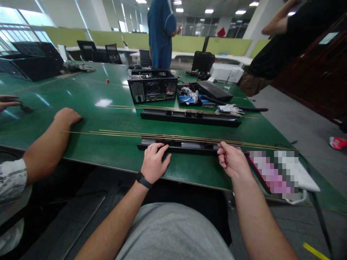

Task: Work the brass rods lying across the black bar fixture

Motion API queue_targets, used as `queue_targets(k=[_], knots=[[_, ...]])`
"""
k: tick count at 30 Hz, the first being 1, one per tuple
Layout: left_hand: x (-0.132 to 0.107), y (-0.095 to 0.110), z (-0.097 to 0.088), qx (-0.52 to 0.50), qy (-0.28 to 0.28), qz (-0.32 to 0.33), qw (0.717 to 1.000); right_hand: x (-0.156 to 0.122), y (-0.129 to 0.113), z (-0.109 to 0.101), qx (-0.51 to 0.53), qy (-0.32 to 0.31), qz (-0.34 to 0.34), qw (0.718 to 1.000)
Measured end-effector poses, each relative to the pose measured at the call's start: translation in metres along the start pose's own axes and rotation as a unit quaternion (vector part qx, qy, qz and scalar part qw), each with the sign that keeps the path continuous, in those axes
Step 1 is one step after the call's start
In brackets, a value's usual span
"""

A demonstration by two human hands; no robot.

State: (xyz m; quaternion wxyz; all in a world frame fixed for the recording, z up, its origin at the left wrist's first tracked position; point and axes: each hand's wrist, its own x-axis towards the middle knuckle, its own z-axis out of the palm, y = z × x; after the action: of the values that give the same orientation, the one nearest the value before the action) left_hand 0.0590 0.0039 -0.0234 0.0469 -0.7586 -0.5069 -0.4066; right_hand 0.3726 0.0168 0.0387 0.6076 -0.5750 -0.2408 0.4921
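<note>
A long black channel-shaped bar [189, 148] lies lengthwise in front of me on the green table. Several thin gold-coloured rods [121, 134] run across its top and stick out past both ends. My left hand [155, 162], a black band on its wrist, rests at the bar's near edge towards its left end, fingers apart. Close to the bar's right end, my right hand [232, 159] is closed in a pinch beside the rods. Whatever is between its fingertips is too small to make out. A second black bar [189, 118] with similar rods lies farther back.
An open black computer case [153, 86] stands behind the bars. Gloves [189, 94] lie in a box to its right. A white bag [306, 177] sits at the table's right edge. A co-worker's arm [51, 141] rests at left; two people stand beyond.
</note>
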Motion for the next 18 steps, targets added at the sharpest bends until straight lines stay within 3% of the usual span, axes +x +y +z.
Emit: queue_targets(k=[5, 18], knots=[[0.000, 0.001, 0.000, -0.009, 0.003, -0.001, 1.000, -0.001, -0.004, 0.002, -0.003, 0.019, 0.013, 1.000], [0.000, -0.001, -0.001, -0.007, -0.008, -0.008, 1.000, 0.010, -0.012, -0.016, 0.022, 0.081, 0.017, 0.996]])
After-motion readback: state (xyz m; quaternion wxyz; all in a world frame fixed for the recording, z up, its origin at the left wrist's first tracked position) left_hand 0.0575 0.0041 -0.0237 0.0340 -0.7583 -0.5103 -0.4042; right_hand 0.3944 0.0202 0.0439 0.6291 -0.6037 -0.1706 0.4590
